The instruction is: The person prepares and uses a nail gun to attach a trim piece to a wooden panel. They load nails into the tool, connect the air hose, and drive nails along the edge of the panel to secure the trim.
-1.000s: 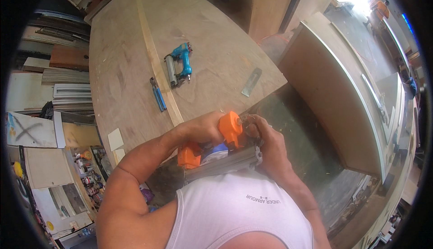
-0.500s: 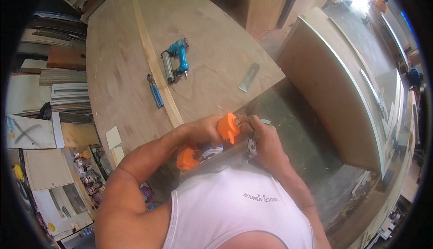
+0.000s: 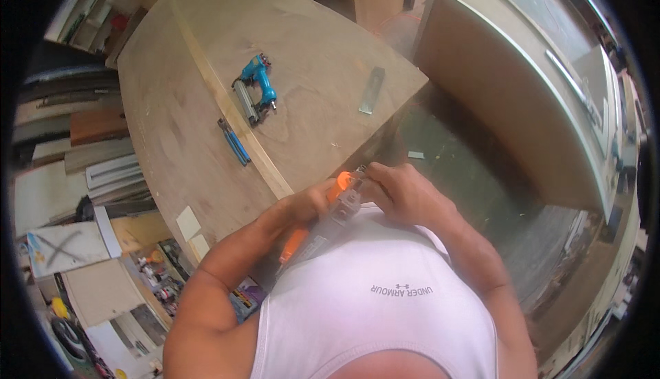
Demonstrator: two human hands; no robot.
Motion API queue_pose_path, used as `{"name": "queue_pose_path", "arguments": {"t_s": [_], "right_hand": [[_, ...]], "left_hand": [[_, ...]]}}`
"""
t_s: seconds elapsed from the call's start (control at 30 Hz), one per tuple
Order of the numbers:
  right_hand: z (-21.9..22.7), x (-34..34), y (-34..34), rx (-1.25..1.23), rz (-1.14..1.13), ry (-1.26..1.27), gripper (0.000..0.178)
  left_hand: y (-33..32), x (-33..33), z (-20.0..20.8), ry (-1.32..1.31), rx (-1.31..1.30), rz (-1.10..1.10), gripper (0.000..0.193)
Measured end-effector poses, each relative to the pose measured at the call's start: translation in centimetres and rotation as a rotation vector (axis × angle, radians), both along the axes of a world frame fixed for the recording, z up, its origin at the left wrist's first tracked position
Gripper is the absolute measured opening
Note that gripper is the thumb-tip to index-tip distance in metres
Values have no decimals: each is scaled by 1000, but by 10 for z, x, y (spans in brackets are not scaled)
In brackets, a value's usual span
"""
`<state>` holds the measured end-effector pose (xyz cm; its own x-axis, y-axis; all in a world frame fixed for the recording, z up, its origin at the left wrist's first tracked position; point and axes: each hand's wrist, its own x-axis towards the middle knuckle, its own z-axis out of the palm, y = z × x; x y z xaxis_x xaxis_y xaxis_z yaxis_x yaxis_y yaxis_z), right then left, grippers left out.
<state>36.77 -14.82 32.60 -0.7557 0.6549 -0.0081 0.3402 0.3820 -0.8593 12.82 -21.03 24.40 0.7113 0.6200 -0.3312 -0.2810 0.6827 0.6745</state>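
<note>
An orange nail gun [image 3: 330, 222] with a grey magazine is held close against my white shirt, at the near edge of the table. My left hand [image 3: 311, 202] is wrapped round its orange body, the fingers partly hidden behind it. At the tool's nose, the fingers of my right hand [image 3: 405, 190] are closed and pressed to the metal; whether they pinch some small piece there is hidden. Farther off on the table lie a teal nail gun [image 3: 258, 82] and a pair of blue-handled pliers [image 3: 235, 143].
A long wooden strip [image 3: 206, 67] runs across the wooden table [image 3: 165, 138]. A flat translucent strip [image 3: 372, 90] lies near its right corner. To the right stands a large panel [image 3: 481, 70] with a white edge. Stacked boards [image 3: 103, 126] fill the left side.
The orange nail gun has turned so its grey magazine now faces up and its orange side shows less. Both hands stay on it. My view has shifted slightly.
</note>
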Motion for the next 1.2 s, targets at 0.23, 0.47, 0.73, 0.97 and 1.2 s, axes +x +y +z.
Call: {"name": "queue_pose_path", "arguments": {"t_s": [0.23, 0.47, 0.73, 0.97, 1.2], "right_hand": [[5, 2, 0, -52, 17, -11, 22], [-4, 10, 4, -39, 106, 10, 23], [-22, 12, -2, 39, 30, 74, 20], [-32, 11, -8, 126, -19, 74, 17], [-24, 19, -2, 138, 81, 38, 15]], "left_hand": [[-7, 10, 52, -29, -228, 156, 25], [-15, -7, -25, -184, -135, -15, 26], [-8, -4, -21, -215, -88, -15, 29], [-5, 2, -17, -223, -60, -8, 33], [-2, 8, -17, -233, -17, -18, 37]]}}
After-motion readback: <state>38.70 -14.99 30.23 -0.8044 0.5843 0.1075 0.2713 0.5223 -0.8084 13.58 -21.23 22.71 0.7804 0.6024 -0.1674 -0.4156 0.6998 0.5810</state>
